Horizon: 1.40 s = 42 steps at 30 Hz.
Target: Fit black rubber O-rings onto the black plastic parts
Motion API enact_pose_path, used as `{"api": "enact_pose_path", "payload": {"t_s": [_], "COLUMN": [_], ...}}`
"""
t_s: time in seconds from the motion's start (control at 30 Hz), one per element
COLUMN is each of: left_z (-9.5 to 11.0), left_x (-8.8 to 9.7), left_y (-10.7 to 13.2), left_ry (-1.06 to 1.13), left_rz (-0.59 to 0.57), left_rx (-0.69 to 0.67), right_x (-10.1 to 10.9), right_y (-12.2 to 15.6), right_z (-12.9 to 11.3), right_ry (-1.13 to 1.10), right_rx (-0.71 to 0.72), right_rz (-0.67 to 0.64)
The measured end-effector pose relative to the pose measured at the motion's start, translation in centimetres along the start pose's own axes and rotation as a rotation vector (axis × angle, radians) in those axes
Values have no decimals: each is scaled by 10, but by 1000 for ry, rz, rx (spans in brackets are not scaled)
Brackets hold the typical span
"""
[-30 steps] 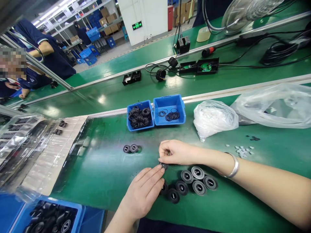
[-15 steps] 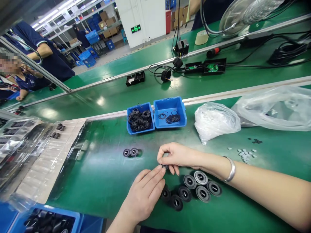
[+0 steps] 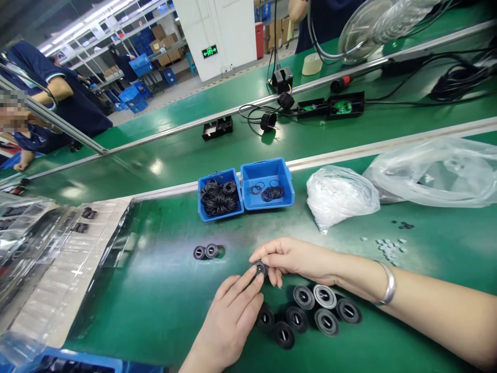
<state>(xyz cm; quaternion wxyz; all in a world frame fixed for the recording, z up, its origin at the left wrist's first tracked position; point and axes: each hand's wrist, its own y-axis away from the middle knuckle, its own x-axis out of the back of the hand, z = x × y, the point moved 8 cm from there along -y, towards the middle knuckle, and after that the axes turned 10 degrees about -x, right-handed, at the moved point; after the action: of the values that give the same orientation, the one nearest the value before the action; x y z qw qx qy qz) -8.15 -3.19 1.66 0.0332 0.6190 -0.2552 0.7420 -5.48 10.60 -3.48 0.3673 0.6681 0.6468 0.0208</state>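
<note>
My right hand (image 3: pixel 293 257) pinches a small black round part (image 3: pixel 259 268) just above the green table, wrist bearing a silver bangle. My left hand (image 3: pixel 229 321) reaches up from below, its fingertips pressed against the same part. Right below lies a cluster of several black round caps (image 3: pixel 310 308). Two more black round parts (image 3: pixel 205 252) sit side by side to the left. Behind them stand two blue bins: the left bin (image 3: pixel 219 197) is full of black O-rings, the right bin (image 3: pixel 267 184) holds only a few.
A white bag of small parts (image 3: pixel 340 196) and a large clear plastic bag (image 3: pixel 435 173) lie at the right, with loose small white pieces (image 3: pixel 388 246) nearby. Clear plastic trays (image 3: pixel 50 248) fill the left. Black housings and cables (image 3: pixel 310 106) lie on the far belt. Other workers sit at far left.
Both hands stay together on the small part; the right fingers have shifted so the part's round face now shows. The view has drifted slightly, so everything sits a little lower and left.
</note>
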Motion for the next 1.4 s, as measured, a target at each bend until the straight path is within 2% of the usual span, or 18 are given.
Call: {"api": "enact_pose_path", "payload": {"t_s": [0.17,0.33,0.57,0.67,0.77,0.87,0.97,1.07,1.13,1.33,1.4], "left_z": [-2,-3,-5,-2,1,-1,-1,0,-2,-4,-5], "left_x": [3,2,-3,-2,-1,0,2,-4,-7,-24,-24], "left_y": [0,-4,-8,-5,-2,-3,-5,-3,1,8,7], "left_ry": [-27,-27,-2,3,14,-3,-44,-98,-152,-291,-320], "left_rz": [34,21,-2,-1,2,9,3,-50,-43,-90,-55], "left_rx": [32,85,82,37,-3,22,51,75,98,13,1], "right_x": [1,-2,-3,-3,-4,-6,-5,-3,-1,9,11], "right_y": [3,0,-9,-11,-9,-7,-7,-11,-17,-35,-34], "right_z": [4,2,4,4,2,0,1,9,14,31,32], "right_ry": [-21,-40,21,4,-44,-54,17,60,53,101,109], "right_rx": [13,-3,-51,-31,7,33,37,8,11,-28,-26], "right_rz": [-47,-80,20,46,13,-30,-6,36,22,-26,-27]}}
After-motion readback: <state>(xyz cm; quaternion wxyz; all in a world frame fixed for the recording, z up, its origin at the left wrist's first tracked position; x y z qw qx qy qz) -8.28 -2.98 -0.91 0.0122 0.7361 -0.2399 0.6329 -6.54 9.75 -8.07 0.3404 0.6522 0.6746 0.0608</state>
